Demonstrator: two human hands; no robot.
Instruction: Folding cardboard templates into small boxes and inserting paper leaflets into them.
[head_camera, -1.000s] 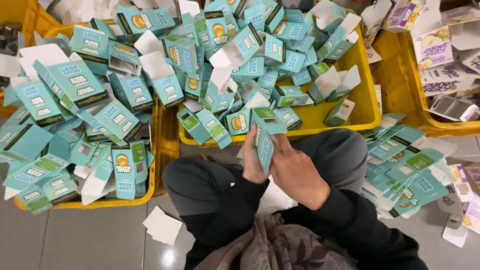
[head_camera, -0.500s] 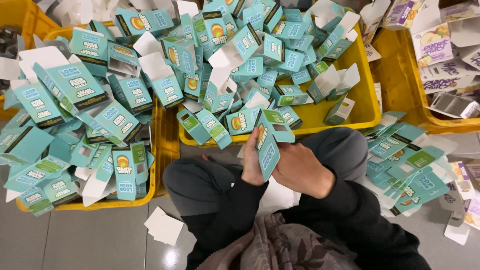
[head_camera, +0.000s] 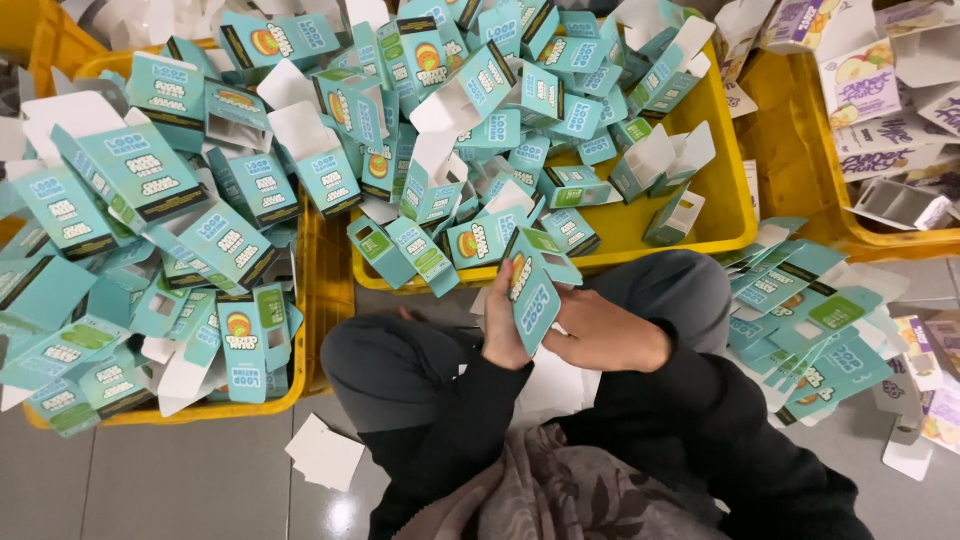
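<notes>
A small teal carton (head_camera: 533, 292) with an orange round picture stands between both hands above my lap. My left hand (head_camera: 503, 330) grips its left side from behind. My right hand (head_camera: 608, 330) holds its right side, fingers near the green top flap, which is bent over. I sit cross-legged in dark trousers and a black sleeve. Right of my knee lies a loose stack of flat teal cartons (head_camera: 810, 330) on the floor.
A yellow crate (head_camera: 722, 205) ahead and another yellow crate (head_camera: 318, 290) at left overflow with folded teal cartons. A third yellow crate (head_camera: 800, 150) at right holds purple-and-white cartons. White card scraps (head_camera: 325, 453) lie on the grey tiles.
The carton has turned in my hands so its printed face shows more, and the top flap has folded down. My right hand has shifted lower along its side.
</notes>
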